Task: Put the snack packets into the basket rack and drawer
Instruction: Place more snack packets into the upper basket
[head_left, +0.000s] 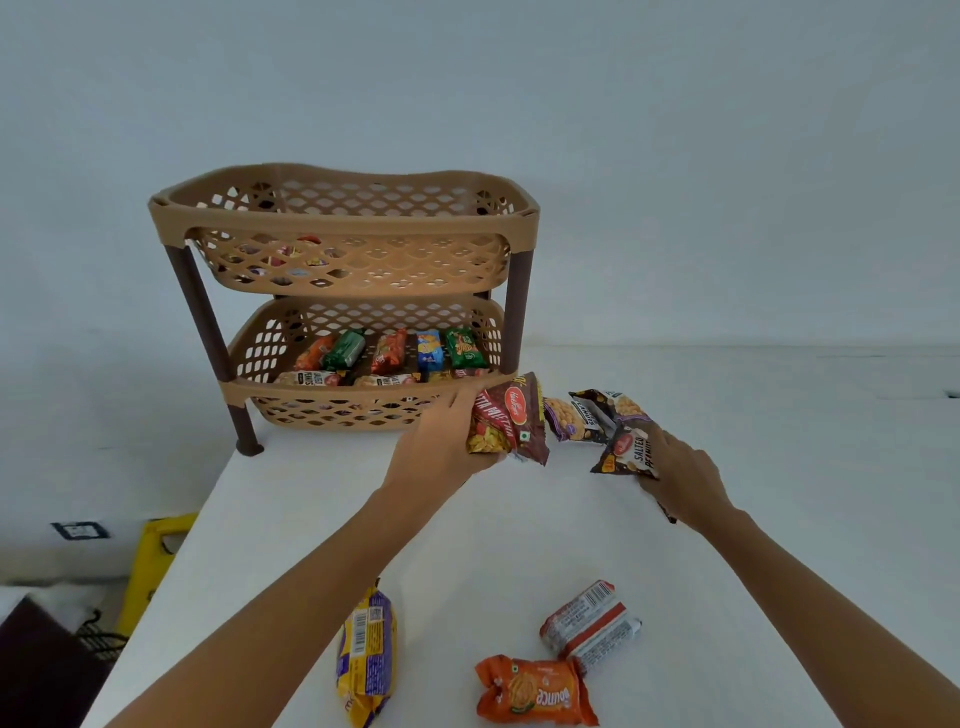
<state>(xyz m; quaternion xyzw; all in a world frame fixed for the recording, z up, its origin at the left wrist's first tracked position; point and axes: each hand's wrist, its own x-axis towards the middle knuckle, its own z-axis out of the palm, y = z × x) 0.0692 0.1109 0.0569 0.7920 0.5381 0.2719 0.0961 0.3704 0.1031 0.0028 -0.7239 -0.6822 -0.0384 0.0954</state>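
left hand (441, 447) clamped on maroon foil snack packet (511, 421), just ahead: tan lattice plastic basket rack (343, 223), lower tier part-filled | right hand (680, 475) gripping dark salted-peanut packet (626, 449) | three packets loose nearer the person | roughly midway

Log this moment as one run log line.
left hand: holds red packet | right hand: grips peanut packet | rack: lower basket part filled | table: three packets loose

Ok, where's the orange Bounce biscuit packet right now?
In the head view, the orange Bounce packet lies on the white table near the bottom edge, right of centre, just below the red-and-white packet and right of the yellow-and-purple packet.
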